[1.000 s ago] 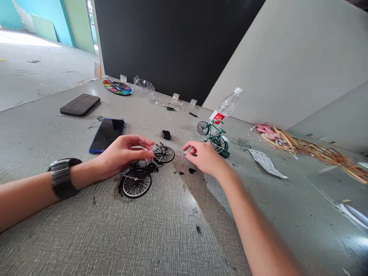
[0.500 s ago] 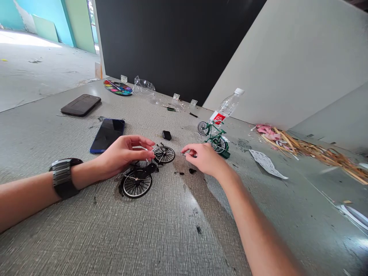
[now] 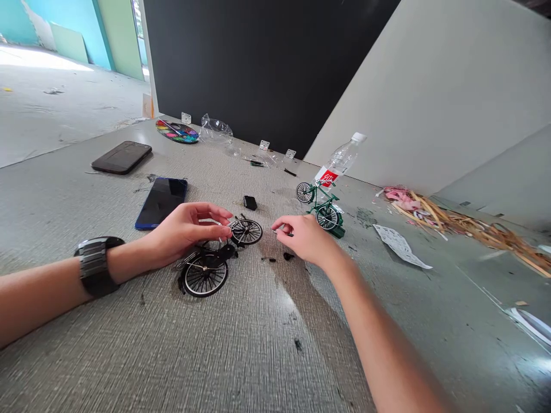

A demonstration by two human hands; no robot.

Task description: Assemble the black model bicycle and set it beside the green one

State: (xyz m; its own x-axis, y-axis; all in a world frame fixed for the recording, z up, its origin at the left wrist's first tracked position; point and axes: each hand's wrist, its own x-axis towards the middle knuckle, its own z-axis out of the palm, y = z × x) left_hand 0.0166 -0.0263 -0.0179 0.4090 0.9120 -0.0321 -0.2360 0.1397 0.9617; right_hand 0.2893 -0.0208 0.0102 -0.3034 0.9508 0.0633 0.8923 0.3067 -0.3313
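Observation:
A small black model bicycle lies on its side on the grey table. My left hand, with a dark watch on its wrist, pinches the bicycle's frame between the two wheels. My right hand is just to the right of the front wheel, its fingertips pinched on a small dark metal pin. Two tiny black parts lie on the table under that hand. A green model bicycle stands upright a little behind my right hand.
A blue phone and a black phone lie to the left. A paint palette, crumpled plastic and a clear bottle are at the back. A small black part, a printed paper and straw-like scraps lie rightward.
Almost nothing differs. My right hand has crept slightly left towards the black bicycle's front wheel, keeping its pinch. My left hand stays on the frame.

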